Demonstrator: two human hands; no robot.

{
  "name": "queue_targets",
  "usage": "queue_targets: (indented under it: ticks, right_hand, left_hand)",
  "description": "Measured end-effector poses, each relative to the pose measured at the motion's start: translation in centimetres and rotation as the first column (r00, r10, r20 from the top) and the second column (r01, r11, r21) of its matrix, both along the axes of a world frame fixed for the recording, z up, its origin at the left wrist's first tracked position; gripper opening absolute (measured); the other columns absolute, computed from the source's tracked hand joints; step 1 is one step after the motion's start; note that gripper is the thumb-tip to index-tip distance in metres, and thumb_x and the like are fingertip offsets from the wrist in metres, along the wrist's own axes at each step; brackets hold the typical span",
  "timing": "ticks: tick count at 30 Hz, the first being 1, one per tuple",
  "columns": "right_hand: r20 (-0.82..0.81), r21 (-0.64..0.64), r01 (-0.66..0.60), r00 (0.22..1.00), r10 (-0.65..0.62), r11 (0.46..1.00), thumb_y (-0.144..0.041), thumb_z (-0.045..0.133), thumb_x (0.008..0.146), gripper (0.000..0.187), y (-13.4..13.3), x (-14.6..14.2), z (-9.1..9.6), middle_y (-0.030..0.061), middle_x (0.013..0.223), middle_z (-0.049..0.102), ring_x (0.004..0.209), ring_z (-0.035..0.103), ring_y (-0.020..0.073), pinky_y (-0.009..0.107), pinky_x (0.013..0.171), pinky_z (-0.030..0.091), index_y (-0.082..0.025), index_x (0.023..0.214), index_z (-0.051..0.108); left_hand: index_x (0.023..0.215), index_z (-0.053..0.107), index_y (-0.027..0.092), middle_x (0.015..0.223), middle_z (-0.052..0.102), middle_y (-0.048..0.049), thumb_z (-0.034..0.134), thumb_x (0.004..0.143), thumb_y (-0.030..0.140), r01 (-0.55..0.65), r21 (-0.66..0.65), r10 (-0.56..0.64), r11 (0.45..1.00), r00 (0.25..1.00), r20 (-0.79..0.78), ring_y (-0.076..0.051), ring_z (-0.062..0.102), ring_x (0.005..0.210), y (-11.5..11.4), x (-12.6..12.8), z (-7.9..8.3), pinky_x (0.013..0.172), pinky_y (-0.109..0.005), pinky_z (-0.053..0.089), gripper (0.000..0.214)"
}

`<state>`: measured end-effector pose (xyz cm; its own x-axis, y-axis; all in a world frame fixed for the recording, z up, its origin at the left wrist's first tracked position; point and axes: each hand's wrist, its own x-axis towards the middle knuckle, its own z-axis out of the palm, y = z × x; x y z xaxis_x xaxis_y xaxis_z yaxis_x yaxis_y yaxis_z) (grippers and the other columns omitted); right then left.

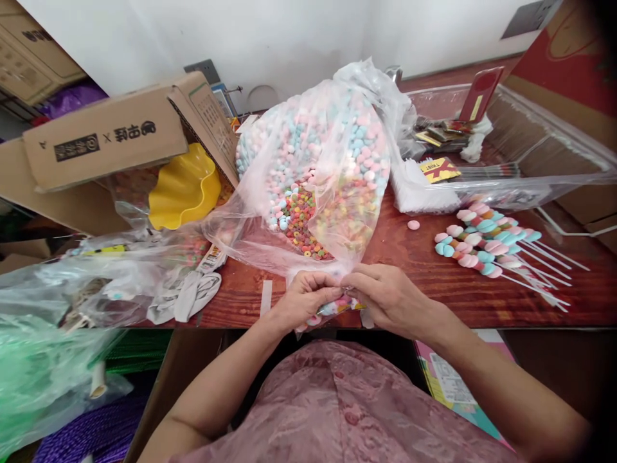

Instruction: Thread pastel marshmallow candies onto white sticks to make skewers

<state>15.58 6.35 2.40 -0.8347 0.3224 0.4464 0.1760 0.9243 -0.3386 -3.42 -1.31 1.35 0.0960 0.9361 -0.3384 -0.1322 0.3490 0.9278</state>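
Note:
My left hand [303, 297] and my right hand [385, 297] meet at the near edge of the wooden table [434, 283], fingers pinched together on a skewer of pastel candies [335, 307] that shows between and below them. Just beyond my hands lies a big clear plastic bag [318, 167] full of pink, blue and white candies with small coloured rings at its mouth. To the right, several finished candy skewers [486, 247] lie in a pile, sticks pointing right. One loose pink candy [413, 225] sits on the table.
A clear plastic bin [511, 186] with packets and sticks stands at the back right. A cardboard box [116, 138] and a yellow wavy bowl [183, 190] sit at the left. Crumpled plastic bags [96, 276] and green netting [33, 373] crowd the near left.

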Motion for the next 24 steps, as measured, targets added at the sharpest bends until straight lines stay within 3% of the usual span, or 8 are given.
queue_targets:
  ticks: [4,7,9,11,14,16,19,24]
  right_hand:
    - [-0.139,-0.105,-0.001,0.990,-0.014,0.994,-0.004,0.041,0.087,0.033,-0.8,-1.7,-0.4,0.0062,0.093,0.065,0.080,0.060,0.0178,0.029,0.069,0.048,-0.018,0.115,0.054]
    - [-0.369,-0.218,0.109,0.911,-0.185,0.970,-0.011,0.050,0.090,0.042,-1.2,-1.8,-0.5,0.0107,0.114,0.061,0.096,0.062,0.0199,0.032,0.073,0.053,-0.022,0.131,0.049]
    - [-0.465,-0.415,0.195,0.794,-0.391,0.889,-0.020,0.064,0.088,0.046,-1.7,-1.7,-0.8,0.0087,0.110,0.060,0.085,0.061,0.0173,0.028,0.064,0.052,-0.024,0.131,0.050]
    - [-0.439,-0.565,0.185,0.758,-0.483,0.804,-0.024,0.072,0.084,0.032,-2.4,-1.9,-1.6,0.0032,0.092,0.061,0.067,0.057,0.0131,0.025,0.054,0.048,-0.023,0.113,0.061]
    - [-0.409,-0.610,0.124,0.797,-0.445,0.783,-0.022,0.067,0.087,0.006,-3.4,-2.7,-3.4,0.0003,0.075,0.063,0.064,0.058,0.0126,0.025,0.058,0.048,-0.021,0.082,0.065]
    - [-0.456,-0.634,0.098,0.754,-0.473,0.767,-0.019,0.062,0.090,0.010,-3.6,-3.0,-4.3,0.0014,0.078,0.066,0.067,0.060,0.0133,0.025,0.060,0.050,-0.020,0.081,0.067]
    - [-0.487,-0.677,0.057,0.713,-0.504,0.734,-0.017,0.062,0.091,0.010,-3.3,-2.9,-4.7,0.0018,0.083,0.066,0.062,0.059,0.0113,0.023,0.053,0.049,-0.021,0.089,0.071]
    - [-0.514,-0.556,0.139,0.717,-0.471,0.819,-0.014,0.062,0.089,0.014,-2.8,-2.8,-4.5,0.0027,0.083,0.068,0.071,0.063,0.0142,0.026,0.062,0.052,-0.022,0.089,0.073]
  left_hand:
    - [0.070,0.062,0.014,0.064,0.057,0.0022,0.080,0.069,0.056,-0.246,0.245,0.244,0.938,0.969,0.039,-0.007,0.047,0.057,0.2,1.5,-1.0,0.054,-0.020,0.040,0.046]
    - [0.073,0.063,0.016,0.065,0.054,0.0029,0.074,0.077,0.055,-0.335,0.327,0.364,0.884,0.931,-0.031,-0.009,0.046,0.060,0.3,1.5,-1.1,0.059,-0.022,0.042,0.040]
    - [0.075,0.064,0.018,0.066,0.054,0.0025,0.071,0.080,0.055,-0.381,0.370,0.441,0.847,0.893,-0.091,-0.010,0.047,0.061,0.3,1.4,-1.0,0.060,-0.023,0.043,0.038]
    - [0.077,0.067,0.019,0.070,0.058,0.0006,0.069,0.083,0.054,-0.390,0.423,0.477,0.818,0.870,-0.122,-0.012,0.050,0.067,0.3,1.6,-1.0,0.066,-0.026,0.046,0.035]
    - [0.078,0.072,0.020,0.079,0.062,-0.0023,0.069,0.084,0.050,-0.346,0.485,0.444,0.803,0.890,-0.100,-0.016,0.056,0.079,0.3,2.3,-1.2,0.079,-0.031,0.050,0.031]
    - [0.086,0.075,0.021,0.092,0.065,-0.0039,0.070,0.084,0.049,-0.370,0.448,0.421,0.814,0.907,-0.016,-0.017,0.059,0.089,0.1,2.6,-1.5,0.086,-0.032,0.049,0.029]
    - [0.103,0.074,0.020,0.097,0.067,-0.0054,0.066,0.086,0.054,-0.325,0.256,0.307,0.910,0.946,0.108,-0.016,0.060,0.088,-0.5,2.6,-2.2,0.084,-0.031,0.050,0.039]
    - [0.086,0.070,0.015,0.079,0.060,-0.0037,0.061,0.087,0.061,-0.140,0.197,0.143,0.970,0.990,-0.001,-0.014,0.052,0.074,-1.3,2.4,-2.4,0.074,-0.027,0.047,0.047]
